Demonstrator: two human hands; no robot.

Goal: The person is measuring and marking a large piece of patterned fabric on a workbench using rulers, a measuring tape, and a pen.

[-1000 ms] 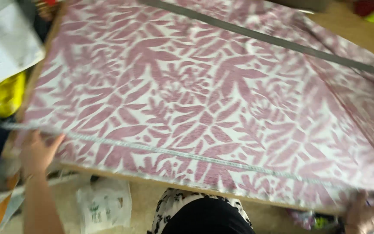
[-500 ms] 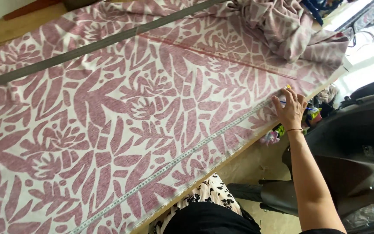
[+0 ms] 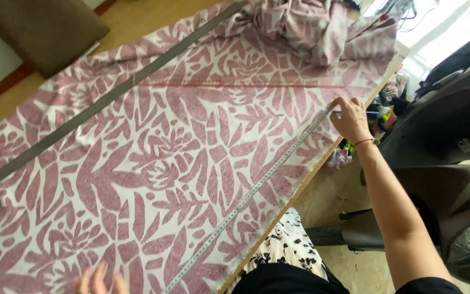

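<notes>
Since half a second ago the view has swung so that the left hand (image 3: 98,280) now shows at the bottom edge, fingertips only, spread flat on the pink-and-white leaf-patterned fabric (image 3: 153,158) beside the near end of the measuring tape (image 3: 251,193), seemingly to pin that end; whether it pinches the tape I cannot tell. A long grey strip (image 3: 104,100) lies diagonally across the cloth farther up, and a thin red line (image 3: 235,85) runs across it near the bunched folds. From the left hand the tape runs taut along the cloth's table-side edge to the right hand (image 3: 349,118), arm stretched out, fingers curled down on the tape's far end and gripping a blue pen (image 3: 366,112)
</notes>
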